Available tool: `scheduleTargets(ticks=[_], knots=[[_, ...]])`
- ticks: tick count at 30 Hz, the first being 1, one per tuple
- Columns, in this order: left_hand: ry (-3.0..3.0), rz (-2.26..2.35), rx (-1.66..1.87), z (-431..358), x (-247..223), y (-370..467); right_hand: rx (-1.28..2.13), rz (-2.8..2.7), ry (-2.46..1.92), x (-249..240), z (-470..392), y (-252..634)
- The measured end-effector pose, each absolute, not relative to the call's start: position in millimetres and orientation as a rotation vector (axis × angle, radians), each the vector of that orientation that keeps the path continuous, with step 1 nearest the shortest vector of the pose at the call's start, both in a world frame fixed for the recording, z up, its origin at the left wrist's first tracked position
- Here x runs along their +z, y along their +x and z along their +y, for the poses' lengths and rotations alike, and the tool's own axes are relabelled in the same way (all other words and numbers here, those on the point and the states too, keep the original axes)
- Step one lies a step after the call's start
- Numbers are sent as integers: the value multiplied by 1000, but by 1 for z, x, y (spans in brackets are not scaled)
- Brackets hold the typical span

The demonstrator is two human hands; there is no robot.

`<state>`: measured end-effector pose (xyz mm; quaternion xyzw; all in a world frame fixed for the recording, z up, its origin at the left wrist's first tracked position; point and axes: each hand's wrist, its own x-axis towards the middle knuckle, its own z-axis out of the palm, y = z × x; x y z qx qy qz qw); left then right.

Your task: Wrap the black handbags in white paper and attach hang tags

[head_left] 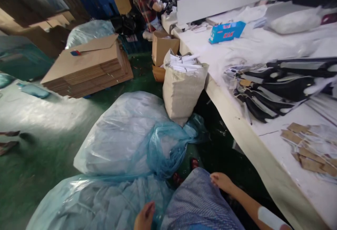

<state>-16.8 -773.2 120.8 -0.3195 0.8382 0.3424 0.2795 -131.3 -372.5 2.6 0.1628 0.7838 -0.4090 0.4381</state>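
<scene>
My left hand (145, 216) shows at the bottom edge, over a clear blue plastic bag (105, 202) packed with pale grey pieces. It looks empty, its fingers loosely stretched; blur softens their outline. Beside my checked clothing (200, 202), my right hand (221, 181) hangs below the table edge with fingers curled in and nothing visible in them. A second large plastic bag (116, 135), stuffed with whitish material, lies just ahead. Its gathered blue mouth (165, 149) is turned toward my feet (194, 163).
A long white table (237, 131) runs along my right, bearing bagged black-and-grey items (281, 82), brown tags (308, 145) and a blue box (226, 32). Ahead stand a cream sack (181, 93) of white rolls and stacked flat cardboard (92, 65). A person (149, 8) works farther back.
</scene>
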Motion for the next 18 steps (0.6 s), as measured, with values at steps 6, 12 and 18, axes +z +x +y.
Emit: scheduleTargets(ticks=[6, 12, 18], knots=[[-751, 2212, 1032, -779, 46, -115, -1015, 1765, 208, -70, -446, -236], [-625, 2179, 996, -785, -98, -215, -1074, 1697, 266, -201, -537, -302], [-483, 2144, 929, -819, -286, -286, -1321, 1592, 434, -362, -663, -338]])
